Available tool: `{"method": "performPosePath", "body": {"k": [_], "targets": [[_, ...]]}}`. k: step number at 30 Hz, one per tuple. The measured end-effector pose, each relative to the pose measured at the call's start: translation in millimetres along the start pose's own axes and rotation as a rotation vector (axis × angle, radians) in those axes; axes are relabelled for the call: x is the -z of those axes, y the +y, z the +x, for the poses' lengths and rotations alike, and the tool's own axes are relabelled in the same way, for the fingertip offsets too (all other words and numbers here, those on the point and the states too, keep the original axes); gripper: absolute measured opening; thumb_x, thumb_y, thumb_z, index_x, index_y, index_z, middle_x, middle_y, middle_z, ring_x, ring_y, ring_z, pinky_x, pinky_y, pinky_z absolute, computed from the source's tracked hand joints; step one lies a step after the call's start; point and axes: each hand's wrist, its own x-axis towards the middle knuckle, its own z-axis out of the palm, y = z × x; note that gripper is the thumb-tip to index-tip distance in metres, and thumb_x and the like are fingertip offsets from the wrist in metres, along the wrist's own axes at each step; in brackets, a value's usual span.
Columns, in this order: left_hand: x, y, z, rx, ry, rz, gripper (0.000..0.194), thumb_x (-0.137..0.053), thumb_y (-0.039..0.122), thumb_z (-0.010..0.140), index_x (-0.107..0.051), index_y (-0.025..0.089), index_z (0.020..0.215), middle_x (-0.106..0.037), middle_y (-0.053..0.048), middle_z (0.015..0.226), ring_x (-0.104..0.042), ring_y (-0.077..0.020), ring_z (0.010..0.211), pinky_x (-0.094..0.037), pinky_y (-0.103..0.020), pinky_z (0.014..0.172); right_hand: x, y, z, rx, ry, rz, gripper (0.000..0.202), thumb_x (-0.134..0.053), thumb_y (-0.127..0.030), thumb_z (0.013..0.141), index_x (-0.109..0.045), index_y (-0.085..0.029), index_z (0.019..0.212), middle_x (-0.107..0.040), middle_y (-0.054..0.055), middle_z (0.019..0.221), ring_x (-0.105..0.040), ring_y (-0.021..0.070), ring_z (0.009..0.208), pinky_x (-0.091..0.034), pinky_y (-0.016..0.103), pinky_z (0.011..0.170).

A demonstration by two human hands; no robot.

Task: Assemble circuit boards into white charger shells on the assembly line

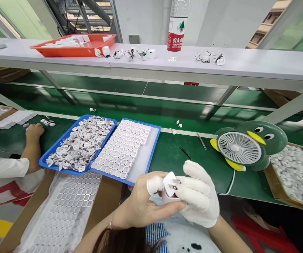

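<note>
My left hand (147,205), with a white finger cover on one fingertip, grips a small white charger housing (168,199) low in front of my body. A white plug cap (170,184) with two flat metal prongs sits tilted over the housing's top, and a bit of red shows between them. My right hand (200,195) wears a white glove; its fingers close on the cap at the prongs. Left of my hands, a blue tray (155,147) holds rows of white housings (119,149). Beside it, another blue tray (44,162) is heaped with wired plug parts (84,144).
A green penguin-shaped fan (251,146) stands right, near a box of white parts (295,172). Tweezers (185,152) lie on the green bench. A shelf above bears an orange tray (69,52) and a water bottle (177,31). A co-worker's hand (34,130) rests at left.
</note>
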Motion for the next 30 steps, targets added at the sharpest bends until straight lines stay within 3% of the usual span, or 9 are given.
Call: {"method": "performPosePath", "body": {"k": [2, 3, 5, 7, 10, 14, 21, 27, 30], "targets": [[-0.9, -3.5, -1.9, 0.003, 0.041, -0.016, 0.046, -0.077, 0.025, 0.076, -0.053, 0.022, 0.114, -0.072, -0.005, 0.092, -0.071, -0.0189, 0.076, -0.06, -0.027, 0.068, -3.1, -1.7, 1.8, -0.003, 0.198, 0.038, 0.048, -0.063, -0.032, 0.085, -0.043, -0.039, 0.128, -0.059, 0.006, 0.116, -0.053, 0.0312, 0.119, -0.044, 0.063, 0.101], [-1.5, -6.0, -2.9, 0.006, 0.04, -0.031, 0.051, -0.076, 0.023, 0.077, -0.049, 0.022, 0.12, -0.072, -0.007, 0.097, -0.071, -0.0192, 0.08, -0.06, -0.027, 0.071, -1.8, -2.4, 4.5, -0.044, 0.23, 0.102, 0.055, -0.061, -0.033, 0.085, -0.037, -0.037, 0.135, -0.053, 0.008, 0.128, -0.049, 0.032, 0.125, -0.042, 0.064, 0.103], [-1.9, -11.2, -4.7, 0.029, -0.004, -0.023, 0.054, -0.072, 0.016, 0.08, -0.046, 0.022, 0.127, -0.071, -0.008, 0.104, -0.071, -0.0199, 0.087, -0.06, -0.028, 0.076, 6.4, -2.8, 12.7, -0.175, 0.089, 0.293, 0.064, -0.053, -0.037, 0.089, -0.024, -0.032, 0.145, -0.037, 0.012, 0.146, -0.037, 0.0337, 0.136, -0.035, 0.065, 0.108], [-1.5, -15.7, -5.8, 0.064, -0.056, 0.029, 0.05, -0.069, 0.013, 0.081, -0.05, 0.023, 0.126, -0.071, -0.008, 0.107, -0.07, -0.0216, 0.092, -0.06, -0.029, 0.077, 17.6, -2.0, 23.0, -0.223, -0.111, 0.388, 0.067, -0.048, -0.044, 0.091, -0.02, -0.025, 0.149, -0.03, 0.015, 0.151, -0.027, 0.0352, 0.142, -0.028, 0.063, 0.113], [-0.7, -20.4, -7.7, 0.139, -0.081, 0.034, 0.044, -0.065, 0.014, 0.083, -0.056, 0.027, 0.125, -0.071, -0.005, 0.106, -0.07, -0.0228, 0.093, -0.06, -0.031, 0.075, 26.7, -0.2, 37.2, -0.071, -0.265, 0.351, 0.056, -0.045, -0.056, 0.091, -0.042, -0.03, 0.14, -0.032, 0.009, 0.15, -0.025, 0.0342, 0.143, -0.015, 0.061, 0.117], [-0.9, -23.9, -10.9, 0.103, 0.043, 0.047, 0.051, -0.068, 0.018, 0.083, -0.051, 0.027, 0.13, -0.071, -0.004, 0.107, -0.069, -0.022, 0.091, -0.059, -0.037, 0.082, 20.1, 1.0, 42.0, 0.085, -0.206, 0.43, 0.034, -0.038, -0.052, 0.095, -0.062, -0.035, 0.113, -0.038, 0.001, 0.145, -0.028, 0.0272, 0.14, -0.008, 0.055, 0.119], [1.4, -24.6, -7.9, -0.109, 0.212, 0.087, 0.057, -0.078, 0.023, 0.076, -0.055, 0.023, 0.129, -0.067, 0.001, 0.073, -0.062, -0.0138, 0.061, -0.054, -0.025, 0.055, 11.0, 0.3, 41.6, 0.131, -0.186, 0.461, 0.039, -0.034, -0.051, 0.096, -0.065, -0.039, 0.116, -0.042, 0.0, 0.142, -0.042, 0.0284, 0.13, -0.026, 0.054, 0.114], [0.2, -25.5, -5.9, -0.172, 0.172, 0.05, 0.048, -0.08, 0.016, 0.074, -0.063, 0.019, 0.118, -0.072, -0.008, 0.095, -0.068, -0.0207, 0.078, -0.056, -0.031, 0.065, 8.3, 1.8, 36.7, 0.19, -0.256, 0.538, 0.048, -0.049, -0.064, 0.086, -0.064, -0.034, 0.121, -0.03, 0.0, 0.151, -0.027, 0.0295, 0.14, -0.019, 0.047, 0.118], [-2.8, -27.4, -6.6, -0.173, 0.214, -0.025, 0.066, -0.08, 0.013, 0.073, -0.053, 0.023, 0.133, -0.072, -0.007, 0.103, -0.069, -0.0193, 0.081, -0.058, -0.03, 0.068, 8.9, 5.1, 31.7, 0.168, -0.234, 0.56, 0.051, -0.051, -0.066, 0.083, -0.064, -0.033, 0.121, -0.029, -0.001, 0.152, -0.033, 0.0322, 0.137, -0.021, 0.049, 0.117]]}}
